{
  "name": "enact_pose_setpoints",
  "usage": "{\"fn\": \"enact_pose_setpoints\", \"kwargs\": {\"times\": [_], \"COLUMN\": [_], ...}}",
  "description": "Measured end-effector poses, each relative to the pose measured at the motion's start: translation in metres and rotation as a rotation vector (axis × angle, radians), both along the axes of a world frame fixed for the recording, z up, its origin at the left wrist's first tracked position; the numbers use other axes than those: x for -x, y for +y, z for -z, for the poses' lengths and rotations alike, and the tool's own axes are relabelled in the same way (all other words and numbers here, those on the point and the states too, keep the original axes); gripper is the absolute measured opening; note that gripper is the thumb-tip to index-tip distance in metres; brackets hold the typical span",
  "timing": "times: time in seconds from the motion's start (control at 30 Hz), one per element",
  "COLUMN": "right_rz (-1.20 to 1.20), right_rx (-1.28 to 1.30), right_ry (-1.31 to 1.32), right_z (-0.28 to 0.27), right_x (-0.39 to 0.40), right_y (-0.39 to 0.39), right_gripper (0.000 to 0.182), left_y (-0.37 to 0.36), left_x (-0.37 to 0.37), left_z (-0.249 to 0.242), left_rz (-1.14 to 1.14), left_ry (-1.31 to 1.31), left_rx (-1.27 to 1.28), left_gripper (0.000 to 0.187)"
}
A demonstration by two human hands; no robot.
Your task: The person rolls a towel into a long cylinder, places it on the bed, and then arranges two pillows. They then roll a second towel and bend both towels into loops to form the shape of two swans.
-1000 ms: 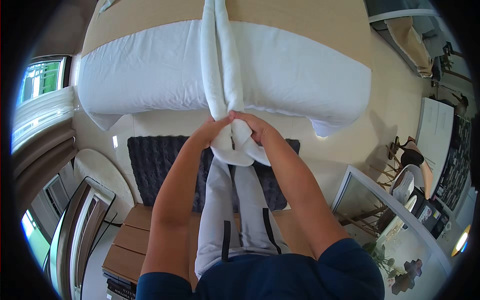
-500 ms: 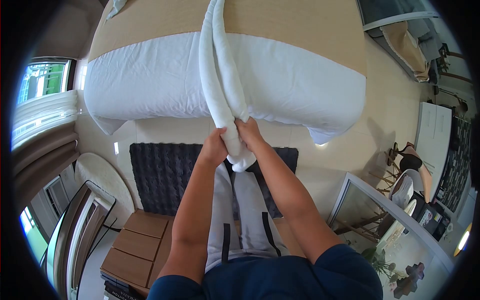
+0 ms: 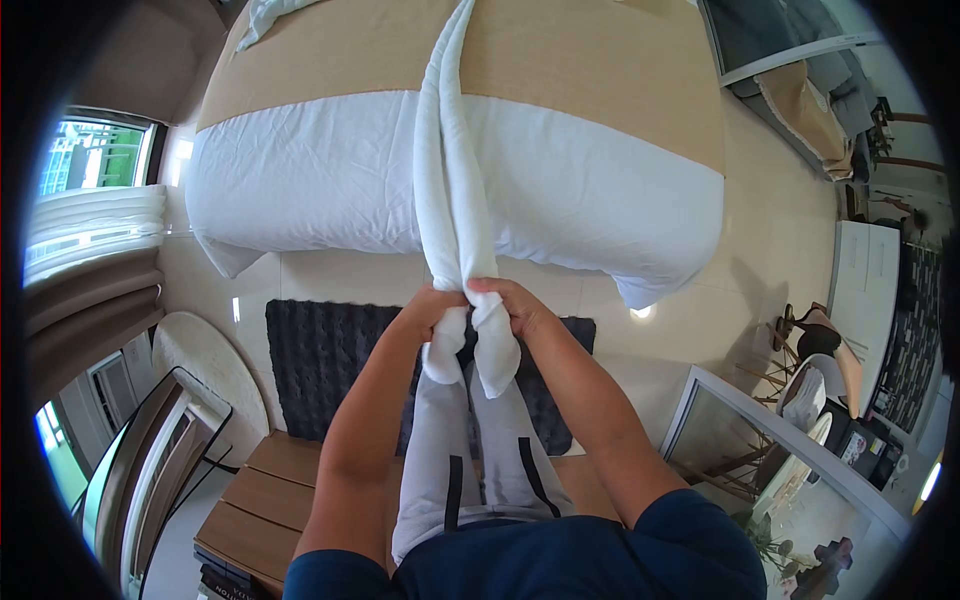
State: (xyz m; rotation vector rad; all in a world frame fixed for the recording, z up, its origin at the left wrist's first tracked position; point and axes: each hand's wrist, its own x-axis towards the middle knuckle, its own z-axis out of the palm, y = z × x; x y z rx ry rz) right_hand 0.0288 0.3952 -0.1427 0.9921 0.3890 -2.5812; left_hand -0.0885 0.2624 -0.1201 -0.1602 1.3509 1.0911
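Left hand (image 3: 437,309) and right hand (image 3: 510,303) each clamped on a strand of rolled white towel (image 3: 455,200), ends dangling past bed's (image 3: 320,170) near edge, above dark rug (image 3: 335,360), no container held.

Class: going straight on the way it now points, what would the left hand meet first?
The left hand grips the towel, so that comes first; beyond it, probably the bed, though depth is unclear.

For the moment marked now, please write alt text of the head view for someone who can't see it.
Two bare hands, left and right, grip a long rolled white towel near its ends; it stretches back over a bed, above a dark rug.
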Motion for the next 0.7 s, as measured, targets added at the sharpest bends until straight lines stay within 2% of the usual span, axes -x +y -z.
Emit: {"fn": "enact_pose_setpoints", "kwargs": {"times": [0.03, 0.07, 0.1, 0.13, 0.17, 0.2, 0.23, 0.3, 0.37, 0.4, 0.43, 0.5, 0.53, 0.57, 0.63, 0.67, 0.7], "right_rz": [-0.140, -0.194, -0.196, -0.213, -0.225, -0.087, -0.085, -0.040, -0.039, 0.001, 0.041, 0.086, 0.081, 0.076, 0.034, -0.003, -0.006], "right_rx": [-0.285, -0.539, -0.540, -0.959, -1.383, -1.563, -1.571, -1.538, -1.437, -1.086, -0.735, -0.311, -0.192, -0.073, -0.021, 0.032, 0.029], "right_ry": [-0.091, -0.132, -0.130, -0.105, -0.073, -0.101, -0.107, -0.202, -0.212, -0.253, -0.290, -0.269, -0.199, -0.131, -0.129, -0.125, -0.127], "right_z": [-0.011, -0.016, -0.017, -0.016, -0.013, -0.010, -0.008, -0.006, 0.000, 0.002, 0.004, 0.001, -0.001, -0.002, -0.005, -0.007, -0.009], "right_x": [0.002, 0.005, 0.009, 0.010, 0.011, 0.016, 0.017, 0.015, 0.008, 0.005, -0.001, -0.013, -0.016, -0.018, -0.020, -0.020, -0.020], "right_y": [-0.002, -0.011, -0.016, -0.023, -0.030, -0.041, -0.043, -0.049, -0.046, -0.044, -0.039, -0.020, -0.015, -0.012, -0.009, -0.008, -0.008], "right_gripper": [0.042, 0.040, 0.040, 0.038, 0.036, 0.034, 0.034, 0.034, 0.035, 0.035, 0.035, 0.024, 0.022, 0.020, 0.020, 0.020, 0.020], "left_y": [-0.001, -0.002, -0.005, 0.008, 0.007, 0.008, 0.009, -0.006, -0.018, -0.022, -0.028, -0.048, -0.043, -0.041, -0.042, -0.041, -0.039], "left_x": [-0.002, -0.004, -0.004, -0.010, -0.015, -0.019, -0.026, -0.038, -0.043, -0.050, -0.042, -0.015, -0.014, -0.018, -0.030, -0.031, -0.034], "left_z": [0.008, 0.020, 0.031, 0.003, 0.002, 0.005, 0.012, 0.044, 0.030, 0.037, 0.031, 0.002, -0.017, -0.017, -0.010, -0.003, 0.006], "left_rz": [-0.001, 0.312, 0.625, 0.542, 0.537, 0.320, 0.111, 0.027, -0.022, -0.354, -0.352, -0.564, -0.623, -0.626, -0.417, -0.333, -0.335], "left_ry": [0.000, 0.486, 0.973, 1.014, 1.014, 0.981, 0.933, 0.904, 0.757, 0.277, 0.276, -0.753, -0.762, -0.762, -0.301, -0.167, -0.169], "left_rx": [0.000, 0.122, 0.246, 0.381, 0.384, 0.291, 0.196, 0.146, 0.042, -0.106, -0.109, -0.404, -0.369, -0.372, -0.043, 0.037, 0.034], "left_gripper": [0.032, 0.032, 0.032, 0.030, 0.030, 0.030, 0.030, 0.030, 0.035, 0.037, 0.037, 0.032, 0.028, 0.028, 0.028, 0.029, 0.029]}}
